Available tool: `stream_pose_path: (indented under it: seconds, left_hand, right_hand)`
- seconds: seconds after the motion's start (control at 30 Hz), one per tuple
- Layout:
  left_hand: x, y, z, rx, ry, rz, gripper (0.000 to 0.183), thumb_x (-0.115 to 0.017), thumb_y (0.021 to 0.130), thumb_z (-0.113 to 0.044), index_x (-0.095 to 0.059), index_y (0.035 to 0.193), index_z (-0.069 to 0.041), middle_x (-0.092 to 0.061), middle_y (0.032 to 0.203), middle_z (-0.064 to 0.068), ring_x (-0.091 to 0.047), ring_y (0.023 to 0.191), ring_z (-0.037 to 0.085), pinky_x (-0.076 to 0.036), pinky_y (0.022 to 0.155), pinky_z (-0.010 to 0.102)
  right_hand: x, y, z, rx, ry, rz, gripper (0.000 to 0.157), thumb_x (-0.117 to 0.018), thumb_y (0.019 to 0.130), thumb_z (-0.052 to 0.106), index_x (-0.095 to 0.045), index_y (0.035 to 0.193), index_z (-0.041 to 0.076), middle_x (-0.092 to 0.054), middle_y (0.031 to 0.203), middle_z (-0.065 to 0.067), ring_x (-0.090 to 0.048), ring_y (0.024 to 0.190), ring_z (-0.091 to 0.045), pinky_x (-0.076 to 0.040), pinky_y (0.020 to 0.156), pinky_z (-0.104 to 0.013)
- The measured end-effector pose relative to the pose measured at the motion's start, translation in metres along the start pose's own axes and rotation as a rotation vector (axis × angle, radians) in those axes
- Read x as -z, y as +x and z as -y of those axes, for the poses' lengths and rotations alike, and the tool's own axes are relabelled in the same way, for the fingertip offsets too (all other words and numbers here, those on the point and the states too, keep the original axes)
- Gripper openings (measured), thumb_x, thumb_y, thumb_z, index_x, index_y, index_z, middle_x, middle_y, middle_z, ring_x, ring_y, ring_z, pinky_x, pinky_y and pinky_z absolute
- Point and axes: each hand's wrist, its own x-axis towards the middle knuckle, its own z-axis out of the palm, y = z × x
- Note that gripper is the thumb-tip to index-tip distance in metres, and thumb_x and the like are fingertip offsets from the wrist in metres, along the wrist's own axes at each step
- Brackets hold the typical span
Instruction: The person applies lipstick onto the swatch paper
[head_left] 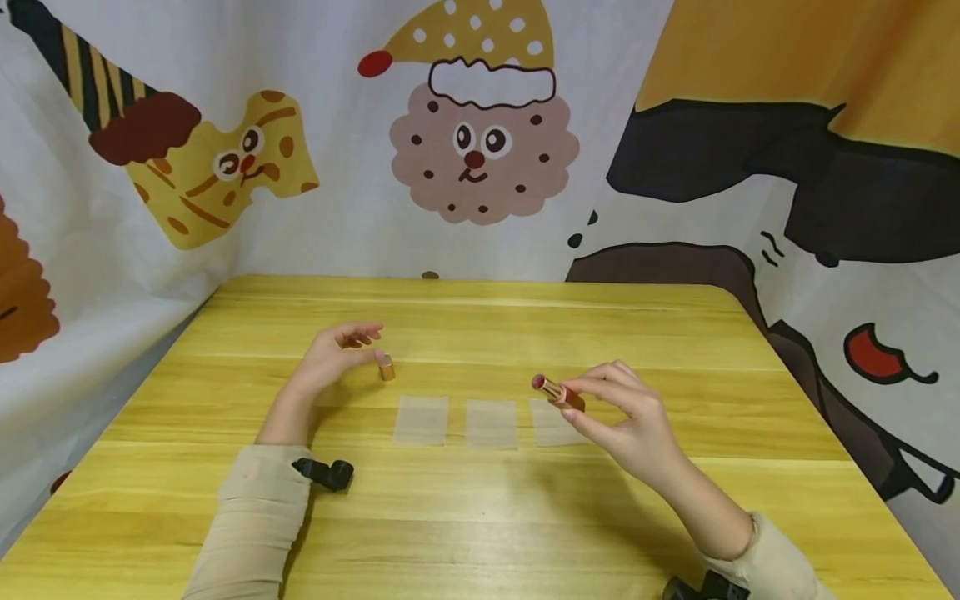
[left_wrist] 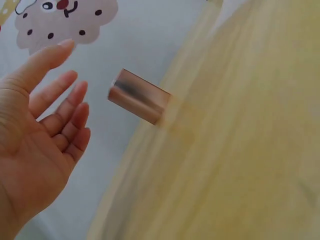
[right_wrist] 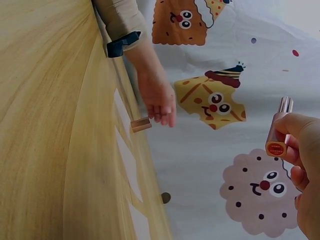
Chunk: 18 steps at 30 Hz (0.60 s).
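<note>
In the head view, my right hand (head_left: 637, 421) pinches an uncapped lipstick (head_left: 567, 398) between thumb and fingers, raised over the table with its dark red tip pointing up and left. A red label on the base of the lipstick (right_wrist: 276, 148) faces the right wrist camera. On the left, the rose-gold lipstick cap (head_left: 387, 368) stands upright on the wood. My left hand (head_left: 330, 360) is just beside the cap, fingers loosely spread and holding nothing. The left wrist view shows a gap between the fingers (left_wrist: 75, 107) and the cap (left_wrist: 139, 97).
Three pale, thin squares lie in a row across the middle of the table: a left square (head_left: 422, 421), a middle square (head_left: 491, 425) and a right square (head_left: 549, 427), partly behind the right hand. A cartoon-printed cloth (head_left: 337, 233) hangs behind the wooden table (head_left: 465, 533).
</note>
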Motion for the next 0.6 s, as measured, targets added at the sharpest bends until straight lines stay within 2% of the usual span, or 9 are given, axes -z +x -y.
stream_pose_path:
  seconds: [0.13, 0.23, 0.3, 0.4, 0.53, 0.6]
  left_hand:
    - [0.002, 0.0, -0.008, -0.04, -0.002, -0.026, 0.044, -0.071, 0.088, -0.015, -0.059, 0.128, -0.002, -0.059, 0.12, 0.018, -0.049, 0.11, 0.035, -0.038, 0.092, 0.039]
    - [0.002, -0.001, -0.017, -0.053, -0.019, -0.041, 0.042, -0.07, 0.089, -0.013, -0.059, 0.128, -0.003, -0.058, 0.121, 0.018, -0.048, 0.111, 0.035, -0.038, 0.092, 0.039]
    - [0.001, -0.004, -0.031, -0.072, -0.033, -0.046, 0.042, -0.069, 0.089, -0.01, -0.058, 0.128, 0.0, -0.058, 0.121, 0.02, -0.049, 0.11, 0.032, -0.038, 0.094, 0.043]
    - [-0.001, -0.008, -0.049, -0.13, -0.043, -0.054, 0.041, -0.068, 0.089, -0.005, -0.057, 0.128, 0.003, -0.059, 0.118, 0.02, -0.051, 0.105, 0.024, -0.038, 0.094, 0.036]
    - [-0.004, -0.008, -0.056, -0.19, -0.082, -0.061, 0.041, -0.069, 0.088, -0.004, -0.058, 0.128, 0.002, -0.059, 0.117, 0.019, -0.051, 0.102, 0.017, -0.039, 0.091, 0.024]
    - [-0.007, -0.007, -0.056, -0.202, -0.109, -0.061, 0.042, -0.07, 0.088, -0.007, -0.059, 0.128, -0.001, -0.06, 0.118, 0.017, -0.051, 0.103, 0.017, -0.039, 0.092, 0.025]
  right_hand:
    - [-0.001, -0.002, -0.003, -0.001, 0.004, -0.001, 0.015, -0.076, 0.079, 0.001, -0.071, 0.091, -0.008, -0.066, 0.086, -0.01, -0.055, 0.078, -0.026, -0.044, 0.072, -0.022]
    - [-0.003, -0.008, -0.014, -0.002, 0.003, -0.004, 0.017, -0.077, 0.079, 0.005, -0.072, 0.092, -0.006, -0.066, 0.087, -0.009, -0.055, 0.079, -0.026, -0.044, 0.073, -0.022]
    - [-0.003, -0.014, -0.024, -0.005, 0.001, -0.006, 0.019, -0.078, 0.08, 0.008, -0.072, 0.093, -0.004, -0.067, 0.088, -0.008, -0.055, 0.08, -0.025, -0.043, 0.075, -0.021]
    - [-0.004, -0.019, -0.032, -0.009, -0.001, -0.008, 0.02, -0.078, 0.079, 0.009, -0.073, 0.094, -0.002, -0.067, 0.088, -0.007, -0.055, 0.08, -0.025, -0.043, 0.076, -0.021]
    - [-0.003, -0.012, -0.02, -0.006, 0.0, -0.009, 0.018, -0.078, 0.077, 0.003, -0.072, 0.092, -0.005, -0.067, 0.087, -0.009, -0.055, 0.08, -0.024, -0.042, 0.075, -0.021]
    - [-0.003, -0.008, -0.012, -0.003, 0.002, -0.009, 0.017, -0.077, 0.076, 0.0, -0.071, 0.091, -0.006, -0.066, 0.086, -0.009, -0.055, 0.08, -0.023, -0.042, 0.075, -0.021]
